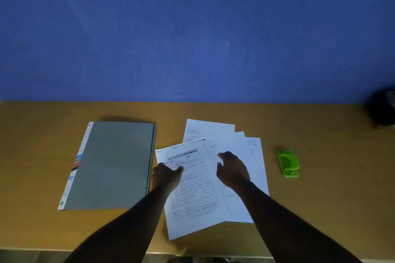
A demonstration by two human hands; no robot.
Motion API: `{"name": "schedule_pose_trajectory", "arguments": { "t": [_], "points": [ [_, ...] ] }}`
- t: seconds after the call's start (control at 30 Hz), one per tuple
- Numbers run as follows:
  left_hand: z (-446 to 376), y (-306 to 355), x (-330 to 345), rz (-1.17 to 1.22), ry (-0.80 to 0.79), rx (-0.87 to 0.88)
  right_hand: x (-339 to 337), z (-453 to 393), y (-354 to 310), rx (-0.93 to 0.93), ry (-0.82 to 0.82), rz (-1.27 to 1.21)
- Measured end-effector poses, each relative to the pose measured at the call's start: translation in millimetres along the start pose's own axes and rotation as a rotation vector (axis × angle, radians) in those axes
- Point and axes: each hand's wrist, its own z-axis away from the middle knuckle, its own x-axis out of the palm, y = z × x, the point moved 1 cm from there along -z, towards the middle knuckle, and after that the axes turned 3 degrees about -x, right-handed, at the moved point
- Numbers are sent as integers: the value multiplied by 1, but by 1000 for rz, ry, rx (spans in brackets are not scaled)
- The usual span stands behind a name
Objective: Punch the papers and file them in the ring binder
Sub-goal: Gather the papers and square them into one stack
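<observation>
Several white printed papers (233,141) lie fanned out on the wooden table, the top sheet (194,188) carrying a ruled form. My left hand (165,176) grips the left edge of that top sheet, thumb lying on its face. Above the sheets beside it hovers my right hand (232,168), fingers spread and curled, holding nothing. A grey ring binder (113,164) lies shut to the left of the papers. To the right of the papers stands a green hole punch (288,163).
The wooden table (320,198) runs up to a blue wall at the back. A dark object (382,109) sits at the far right corner. The table's front edge passes under my forearms.
</observation>
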Motion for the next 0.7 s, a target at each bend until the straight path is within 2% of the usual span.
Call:
{"name": "schedule_pose_trajectory", "arguments": {
  "t": [0.2, 0.5, 0.7],
  "points": [
    [3, -15, 10, -55, 53, -63, 29, 6, 4, 78, -96, -53],
    [11, -28, 25, -112, 69, -161, 57, 15, 6, 90, -161, -76],
    [12, -25, 21, -12, 92, -187, 67, 16, 4, 91, -174, -37]
  ]
}}
